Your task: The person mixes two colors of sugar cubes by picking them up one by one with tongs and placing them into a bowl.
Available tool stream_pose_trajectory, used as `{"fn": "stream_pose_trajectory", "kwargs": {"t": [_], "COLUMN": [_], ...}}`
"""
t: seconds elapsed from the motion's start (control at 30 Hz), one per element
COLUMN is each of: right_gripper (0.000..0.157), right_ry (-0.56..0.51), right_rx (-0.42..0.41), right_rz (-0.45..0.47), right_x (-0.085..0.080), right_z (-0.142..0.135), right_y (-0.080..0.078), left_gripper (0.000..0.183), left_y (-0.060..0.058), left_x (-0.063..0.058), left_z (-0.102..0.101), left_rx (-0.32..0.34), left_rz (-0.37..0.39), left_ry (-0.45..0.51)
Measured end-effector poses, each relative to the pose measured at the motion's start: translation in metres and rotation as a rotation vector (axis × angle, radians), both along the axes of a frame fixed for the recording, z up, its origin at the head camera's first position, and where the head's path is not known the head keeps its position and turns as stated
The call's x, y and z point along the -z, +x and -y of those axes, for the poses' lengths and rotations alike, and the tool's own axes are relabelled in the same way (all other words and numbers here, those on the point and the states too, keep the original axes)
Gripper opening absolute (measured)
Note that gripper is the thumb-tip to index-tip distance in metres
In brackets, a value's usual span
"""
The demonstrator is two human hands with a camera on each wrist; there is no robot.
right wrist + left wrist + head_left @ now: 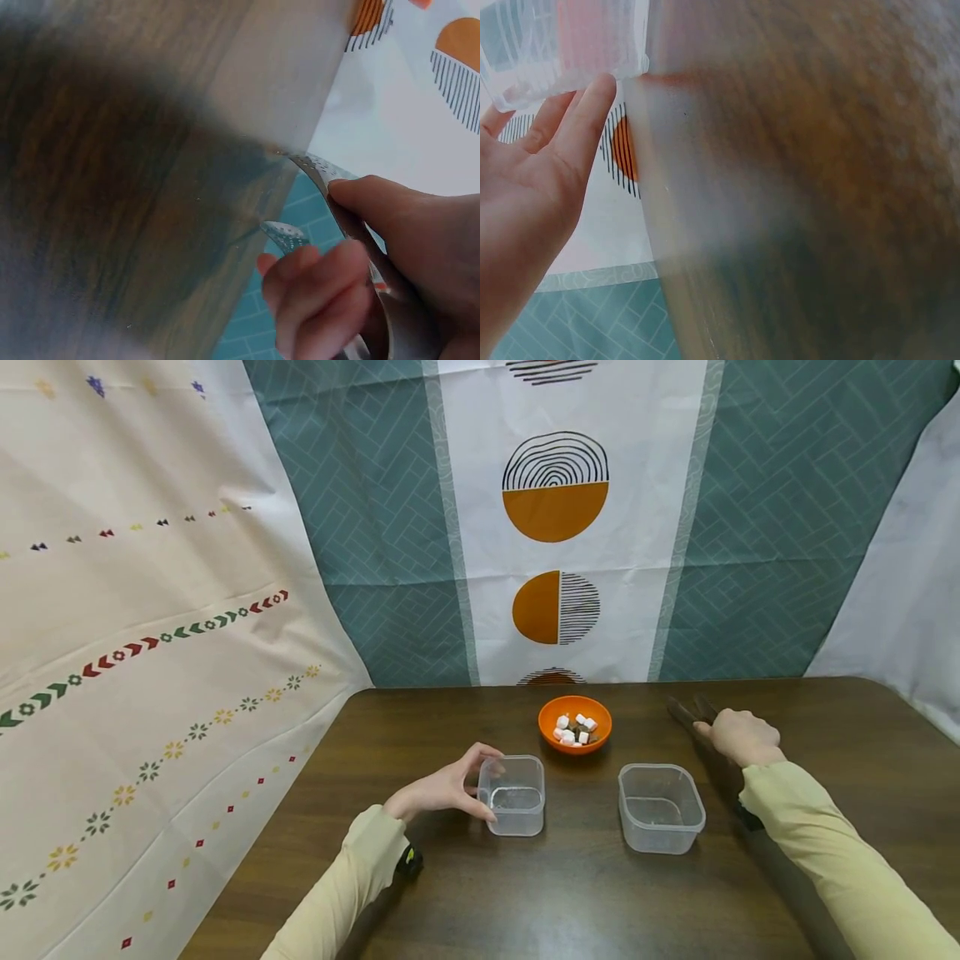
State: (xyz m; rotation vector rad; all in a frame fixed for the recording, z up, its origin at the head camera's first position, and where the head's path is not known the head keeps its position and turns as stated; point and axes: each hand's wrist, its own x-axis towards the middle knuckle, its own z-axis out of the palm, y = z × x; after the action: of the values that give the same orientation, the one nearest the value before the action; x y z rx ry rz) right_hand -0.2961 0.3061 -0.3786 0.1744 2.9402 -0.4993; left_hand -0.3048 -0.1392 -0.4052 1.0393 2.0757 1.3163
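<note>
My left hand (441,787) holds a clear plastic container (517,824) by its left side, thumb at the near side and fingers at the far side. In the left wrist view the fingertips (604,90) touch the container's wall. Over the table's right part, my right hand (741,737) grips metal tongs (681,712). Their two tips point away from me and stand apart, with nothing seen between them. The right wrist view shows the thumb along one arm of the tongs (346,217) and the fingers curled at the other.
An orange bowl (549,734) with several small white and pinkish cubes and some darker bits stands toward the back. A second clear container (660,841) sits between it and my right arm. The brown wooden table (585,910) ends at hanging patterned cloths (405,635).
</note>
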Motion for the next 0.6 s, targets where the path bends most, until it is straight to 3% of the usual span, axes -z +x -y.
{"fn": "stream_pose_trajectory", "kwargs": {"t": [0.37, 0.6], "right_gripper": [0.058, 0.056], "right_ry": [0.069, 0.153], "right_rx": [-0.09, -0.102], "right_rz": [0.091, 0.068], "right_x": [0.0046, 0.0101], "right_z": [0.0032, 0.0061], "right_y": [-0.0031, -0.0041], "left_gripper": [0.076, 0.076], "left_y": [-0.0031, -0.0026], "left_x": [0.0016, 0.0018], "left_z": [0.0, 0.0], "left_rx": [-0.001, 0.0], "left_rz": [-0.011, -0.009], "left_ry": [-0.009, -0.012]}}
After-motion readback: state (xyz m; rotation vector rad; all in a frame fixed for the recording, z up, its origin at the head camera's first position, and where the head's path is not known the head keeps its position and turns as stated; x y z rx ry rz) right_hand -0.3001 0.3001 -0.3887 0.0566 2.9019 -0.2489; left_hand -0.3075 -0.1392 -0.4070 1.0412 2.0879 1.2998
